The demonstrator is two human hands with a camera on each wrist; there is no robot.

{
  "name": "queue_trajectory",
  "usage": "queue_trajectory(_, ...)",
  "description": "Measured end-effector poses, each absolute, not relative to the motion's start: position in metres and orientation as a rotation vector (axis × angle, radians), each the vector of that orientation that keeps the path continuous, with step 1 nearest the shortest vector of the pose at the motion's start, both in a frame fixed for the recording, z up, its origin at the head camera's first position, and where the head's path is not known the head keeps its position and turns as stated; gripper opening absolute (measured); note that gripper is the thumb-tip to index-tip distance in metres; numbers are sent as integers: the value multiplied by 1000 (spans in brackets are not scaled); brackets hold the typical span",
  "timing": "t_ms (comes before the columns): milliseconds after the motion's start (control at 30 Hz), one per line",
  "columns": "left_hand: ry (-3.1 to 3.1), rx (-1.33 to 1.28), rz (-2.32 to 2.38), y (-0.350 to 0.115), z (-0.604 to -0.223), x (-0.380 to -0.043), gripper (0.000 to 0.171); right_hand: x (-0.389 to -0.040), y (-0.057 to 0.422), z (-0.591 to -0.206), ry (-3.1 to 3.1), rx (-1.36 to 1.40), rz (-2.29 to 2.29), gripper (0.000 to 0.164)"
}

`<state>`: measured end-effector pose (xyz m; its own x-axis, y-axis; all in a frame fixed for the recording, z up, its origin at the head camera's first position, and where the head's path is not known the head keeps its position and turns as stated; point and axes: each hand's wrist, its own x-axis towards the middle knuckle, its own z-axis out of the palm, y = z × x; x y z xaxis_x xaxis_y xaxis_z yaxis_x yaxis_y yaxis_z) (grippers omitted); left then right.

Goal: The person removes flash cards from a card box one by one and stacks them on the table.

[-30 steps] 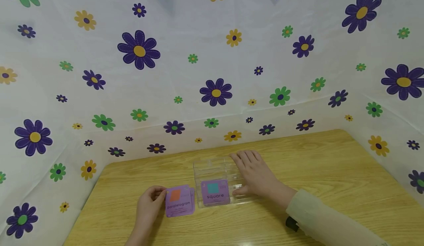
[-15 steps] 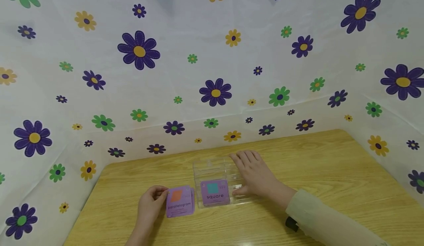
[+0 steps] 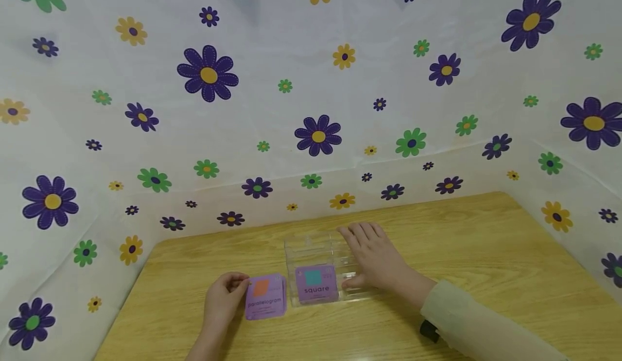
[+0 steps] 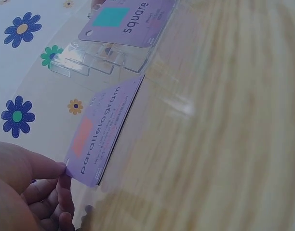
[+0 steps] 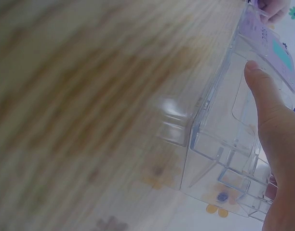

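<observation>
My left hand [image 3: 225,300] pinches the left edge of a small stack of purple cards [image 3: 265,297]. The top card reads "parallelogram" and carries an orange shape. Just right of the stack stands a clear plastic tiered card holder [image 3: 308,242]. A purple "square" card [image 3: 317,284] with a teal square leans in its left front slot. Over the holder's right half lies my right hand [image 3: 378,258], gripping it with the thumb in front and the fingers on the far side. In the right wrist view the thumb [image 5: 265,91] rests across the clear tiers [image 5: 224,139]; the fingertips are mostly hidden.
The wood-grain table [image 3: 461,307] spreads around the holder. A white cloth [image 3: 272,37] printed with flowers rises behind the table and along both sides. A black band [image 3: 430,329] shows at the right wrist, under the sleeve [image 3: 466,312].
The top "parallelogram" card has slid slightly right, so the stack's edges lie closer to flush. My right hand and the holder have stayed put; the head view shifted a little.
</observation>
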<state>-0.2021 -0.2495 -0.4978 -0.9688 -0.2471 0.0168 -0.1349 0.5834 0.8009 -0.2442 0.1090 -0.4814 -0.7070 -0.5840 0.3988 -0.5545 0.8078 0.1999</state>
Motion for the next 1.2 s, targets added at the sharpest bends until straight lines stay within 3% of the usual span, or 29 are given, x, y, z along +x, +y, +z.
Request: queue_trajectory(1200,-2697,370,-1386,-253,-486,-209,22,-247,107,-470,-2607,852,-59,130)
